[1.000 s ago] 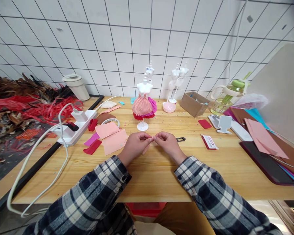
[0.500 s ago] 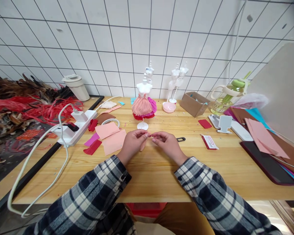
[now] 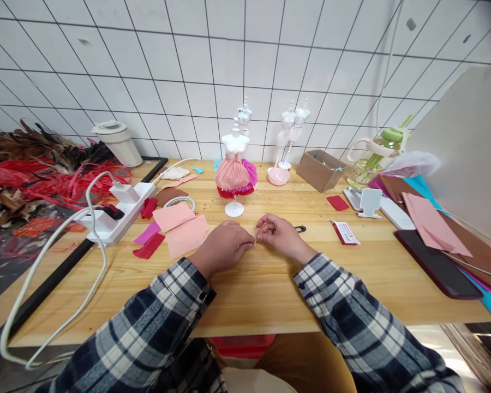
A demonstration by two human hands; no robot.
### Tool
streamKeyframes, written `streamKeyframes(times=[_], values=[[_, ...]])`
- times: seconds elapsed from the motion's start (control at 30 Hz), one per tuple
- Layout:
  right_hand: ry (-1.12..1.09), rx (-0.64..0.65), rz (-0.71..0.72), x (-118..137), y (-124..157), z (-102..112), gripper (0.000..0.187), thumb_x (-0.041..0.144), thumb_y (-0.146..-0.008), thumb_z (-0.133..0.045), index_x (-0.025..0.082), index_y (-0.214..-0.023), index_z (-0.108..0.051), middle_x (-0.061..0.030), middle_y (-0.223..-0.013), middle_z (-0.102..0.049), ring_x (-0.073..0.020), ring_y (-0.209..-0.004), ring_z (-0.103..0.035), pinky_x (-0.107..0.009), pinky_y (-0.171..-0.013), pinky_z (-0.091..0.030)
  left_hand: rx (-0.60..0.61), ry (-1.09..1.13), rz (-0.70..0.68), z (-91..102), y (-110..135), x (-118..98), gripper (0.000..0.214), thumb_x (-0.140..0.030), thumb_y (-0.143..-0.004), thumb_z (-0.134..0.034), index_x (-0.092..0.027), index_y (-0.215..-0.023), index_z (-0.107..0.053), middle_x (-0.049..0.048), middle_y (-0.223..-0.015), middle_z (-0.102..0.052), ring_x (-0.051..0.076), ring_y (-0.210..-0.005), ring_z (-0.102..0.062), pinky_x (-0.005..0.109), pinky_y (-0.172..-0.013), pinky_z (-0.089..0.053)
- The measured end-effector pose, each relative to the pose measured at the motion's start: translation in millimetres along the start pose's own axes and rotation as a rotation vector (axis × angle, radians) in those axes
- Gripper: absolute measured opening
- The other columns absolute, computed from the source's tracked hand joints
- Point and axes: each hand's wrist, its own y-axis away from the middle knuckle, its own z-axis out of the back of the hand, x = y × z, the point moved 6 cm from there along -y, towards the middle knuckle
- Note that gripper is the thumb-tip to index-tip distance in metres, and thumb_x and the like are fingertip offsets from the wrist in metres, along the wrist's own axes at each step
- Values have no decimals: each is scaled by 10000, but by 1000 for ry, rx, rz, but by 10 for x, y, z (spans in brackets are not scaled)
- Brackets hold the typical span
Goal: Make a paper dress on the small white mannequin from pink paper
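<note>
Above the table in front of the doll-sized dress form, my left hand [image 3: 225, 246] is closed with its back turned up. Facing it, my right hand [image 3: 281, 236] pinches with thumb and forefinger. Between the two sets of fingertips shows a thin, twisted end of peach crepe paper [image 3: 255, 243]; the rest of that piece is hidden by my left hand. The white dress form [image 3: 234, 143] stands upright on a round base, wearing a gathered peach skirt [image 3: 231, 176] over red and magenta layers. Peach crepe paper sheets [image 3: 186, 237] lie left of my left hand.
Left are a roll of tape [image 3: 180, 203], red paper pieces [image 3: 148, 246] and a power strip [image 3: 123, 214] with looping cables. Behind stand more mannequins, a pink bowl [image 3: 279, 176] and a cardboard box [image 3: 319, 170]. On the right lie a red-and-white packet [image 3: 345, 233] and a dark phone [image 3: 437, 265].
My left hand has rolled over so its back faces up, covering the peach strip that hung below it. My right hand stays pinched close by. The view has shifted slightly.
</note>
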Motion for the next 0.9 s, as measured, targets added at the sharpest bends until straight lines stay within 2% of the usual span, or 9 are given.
streamKeyframes(times=[0.13, 0.3, 0.4, 0.47, 0.57, 0.67, 0.77, 0.83, 0.9], values=[[332, -89, 185, 237, 92, -86, 123, 154, -751, -590, 216, -856, -571, 34, -727, -641, -107, -633, -552, -232, -623, -408, 31, -88, 93, -55, 6, 54, 252, -288, -872, -491, -203, -808, -719, 78, -758, -715, 220, -720, -639, 336, -701, -423], [619, -177, 310, 427, 180, -135, 59, 183, -787, -609, 216, -829, -582, 10, -769, -658, -139, -702, -555, -252, -669, -386, -23, -78, 364, -38, 42, 180, 244, -302, -841, -496, -214, -794, -718, 66, -745, -720, 219, -679, -633, 303, -594, -379], [641, -259, 364, 458, 218, -130, 36, 188, -797, -606, 206, -802, -575, 4, -748, -643, -143, -684, -545, -253, -653, -381, -119, 82, 526, -7, 71, 259, 230, -342, -821, -531, -214, -804, -720, 50, -786, -730, 211, -706, -634, 296, -614, -395], [634, -309, 404, 474, 248, -136, 29, 183, -803, -599, 202, -793, -578, 3, -725, -629, -140, -666, -539, -252, -642, -381, -186, 305, 617, -15, 90, 316, 216, -358, -795, -572, -196, -779, -714, 43, -776, -727, 198, -698, -631, 286, -628, -414], [603, -360, 439, 494, 278, -147, 21, 203, -817, -596, 199, -797, -600, -2, -709, -619, -138, -650, -534, -257, -634, -391, -254, 762, 687, -95, 101, 371, 248, -391, -775, -610, -159, -755, -693, 37, -673, -691, 167, -611, -607, 265, -589, -422], [445, -393, 378, 457, 251, -95, 70, 266, -810, -627, 200, -798, -608, -4, -704, -619, -133, -615, -523, -258, -592, -402, -291, 1108, 653, -170, 84, 373, 266, -407, -764, -643, -145, -762, -684, 19, -610, -650, 134, -539, -570, 247, -552, -406], [105, -348, 256, 345, 170, -20, 184, 337, -757, -686, 195, -817, -585, 1, -710, -626, -122, -598, -537, -241, -541, -425, -294, 1232, 613, -205, 73, 370, 262, -401, -738, -698, -145, -794, -691, 23, -695, -676, 114, -550, -564, 235, -551, -401], [-79, -247, 201, 289, 115, -13, 261, 355, -718, -718, 188, -878, -596, 0, -722, -637, -125, -623, -572, -233, -536, -445, -250, 1256, 597, -219, 68, 357, 268, -396, -719, -728, -144, -807, -701, 34, -752, -692, 116, -595, -577, 231, -573, -408], [-153, -119, 179, 273, 83, -34, 318, 350, -704, -729, 183, -957, -632, -3, -737, -652, -128, -651, -600, -232, -552, -460, -166, 1294, 591, -244, 67, 335, 273, -391, -711, -742, -140, -815, -711, 41, -776, -698, 116, -625, -580, 229, -594, -413]])
